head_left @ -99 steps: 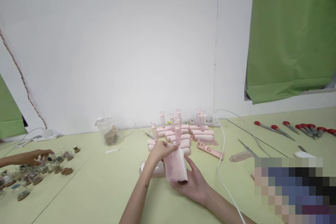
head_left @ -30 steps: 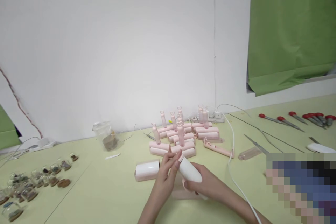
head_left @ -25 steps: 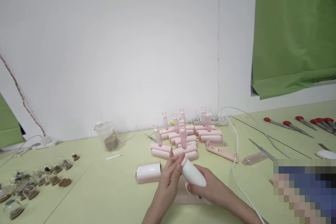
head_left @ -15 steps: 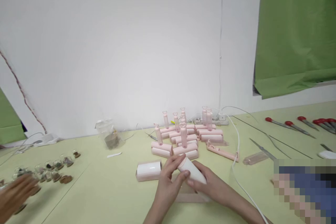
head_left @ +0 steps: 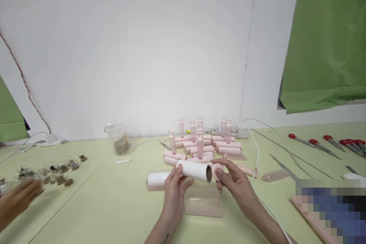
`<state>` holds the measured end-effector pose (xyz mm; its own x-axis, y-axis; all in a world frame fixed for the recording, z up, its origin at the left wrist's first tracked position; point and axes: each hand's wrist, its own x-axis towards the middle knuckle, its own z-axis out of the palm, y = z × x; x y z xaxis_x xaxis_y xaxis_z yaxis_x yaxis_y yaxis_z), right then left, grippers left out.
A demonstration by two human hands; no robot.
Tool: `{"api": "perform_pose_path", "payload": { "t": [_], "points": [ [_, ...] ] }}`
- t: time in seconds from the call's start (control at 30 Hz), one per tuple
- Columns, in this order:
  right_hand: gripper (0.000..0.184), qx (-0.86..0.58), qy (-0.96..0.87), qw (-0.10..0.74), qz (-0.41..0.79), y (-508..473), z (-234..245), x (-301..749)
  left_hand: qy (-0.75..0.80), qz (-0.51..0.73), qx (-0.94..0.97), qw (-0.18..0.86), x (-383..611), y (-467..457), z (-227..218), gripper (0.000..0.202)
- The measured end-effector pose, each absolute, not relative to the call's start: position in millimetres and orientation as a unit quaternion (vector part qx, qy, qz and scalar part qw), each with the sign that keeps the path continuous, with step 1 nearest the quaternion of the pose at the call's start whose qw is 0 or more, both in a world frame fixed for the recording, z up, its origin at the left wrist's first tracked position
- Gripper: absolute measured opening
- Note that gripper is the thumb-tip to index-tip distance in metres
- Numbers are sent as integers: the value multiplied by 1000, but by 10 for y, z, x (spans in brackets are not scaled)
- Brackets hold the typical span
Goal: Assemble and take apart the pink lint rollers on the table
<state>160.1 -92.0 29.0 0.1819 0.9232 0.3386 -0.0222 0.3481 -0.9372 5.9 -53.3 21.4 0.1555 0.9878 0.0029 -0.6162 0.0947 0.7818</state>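
Observation:
My left hand (head_left: 175,192) is closed around a white sticky-paper roll (head_left: 192,170), held tilted above the table with its brown cardboard core facing right. Between the thumb and fingers of my right hand (head_left: 237,183) is a round pink end cap (head_left: 217,167), just beside the roll's open end and apart from it. Below the hands lies a clear pinkish half-round cover (head_left: 203,206). Left of my left hand, a second white roll (head_left: 157,180) rests in a clear cover. Several pink lint rollers (head_left: 200,148) with upright clear handles stand behind the hands.
A white cable (head_left: 258,152) runs down past my right arm. Scissors (head_left: 286,167), a clear handle piece (head_left: 275,175) and red-ended tools (head_left: 314,142) lie right. Another person's hand (head_left: 25,196) is at left near small glass domes (head_left: 61,167). A plastic bag (head_left: 118,141) stands behind.
The roll has turned from upright-slanted to nearly level, its core end now showing on the right. My right hand has come off the roll and holds the pink cap beside it.

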Motion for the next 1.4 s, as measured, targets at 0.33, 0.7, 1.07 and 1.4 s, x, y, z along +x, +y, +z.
{"api": "perform_pose_path", "payload": {
  "t": [0.33, 0.7, 1.07, 1.4],
  "points": [
    [32, -442, -589, 614, 284, -968, 125, 1478, 265, 541, 292, 743, 123, -584, 186, 28],
    [31, -390, -742, 536, 98, -1071, 86, 1343, 216, 498, 238, 805, 147, -671, 174, 32],
    [40, -382, -787, 481, -51, -1105, 123, 1282, 259, 407, 140, 864, 126, -625, 241, 30],
    [19, -541, -677, 352, 354, -1621, -150, 1830, 211, 378, -18, 901, -98, -447, 337, 15]
  ]
}}
